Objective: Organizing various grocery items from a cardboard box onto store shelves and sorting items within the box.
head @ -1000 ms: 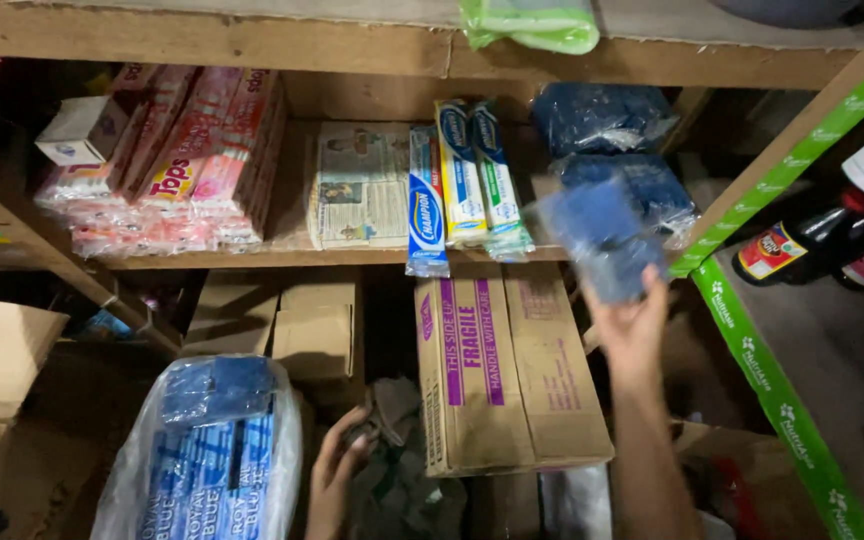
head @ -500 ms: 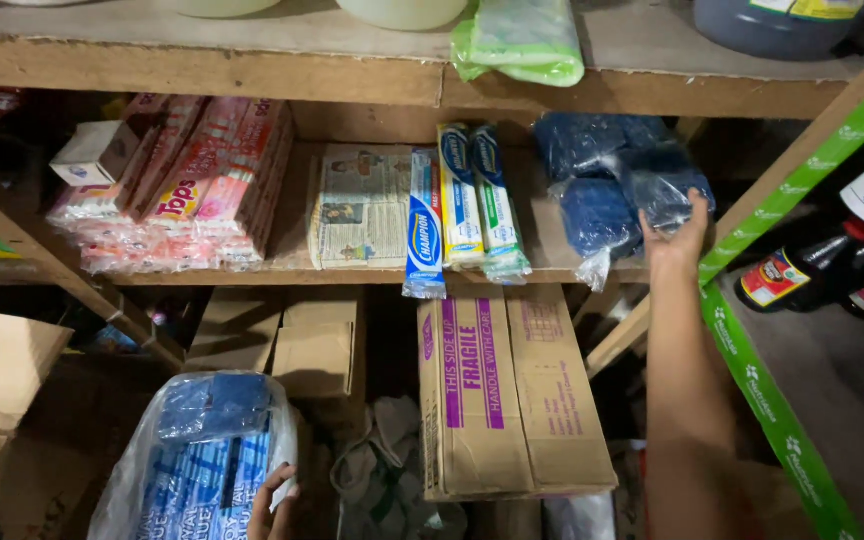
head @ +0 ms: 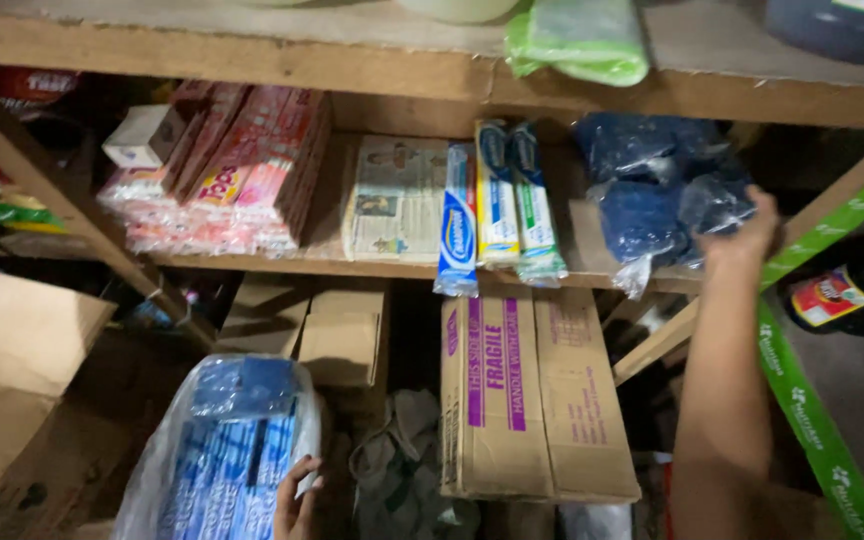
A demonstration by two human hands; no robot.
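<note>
Right hand (head: 742, 235) is reaching up to the wooden shelf (head: 372, 268), fingers curling over a dark blue plastic-wrapped pack (head: 717, 205) that's sitting at the right end of a pile of the same packs (head: 642, 180). Left hand (head: 297, 495) is hanging low, fingers loosely bent against the clear bag of blue packets (head: 217, 450) (beside a tall cardboard box (head: 532, 400)).

Shelf (head: 252, 265): sachet stacks (head: 222, 175) left, upright packets (head: 497, 205) centre, bagged bundles (head: 652, 195) right. Below: plastic sack (head: 222, 450) left, carton (head: 527, 400) right.
</note>
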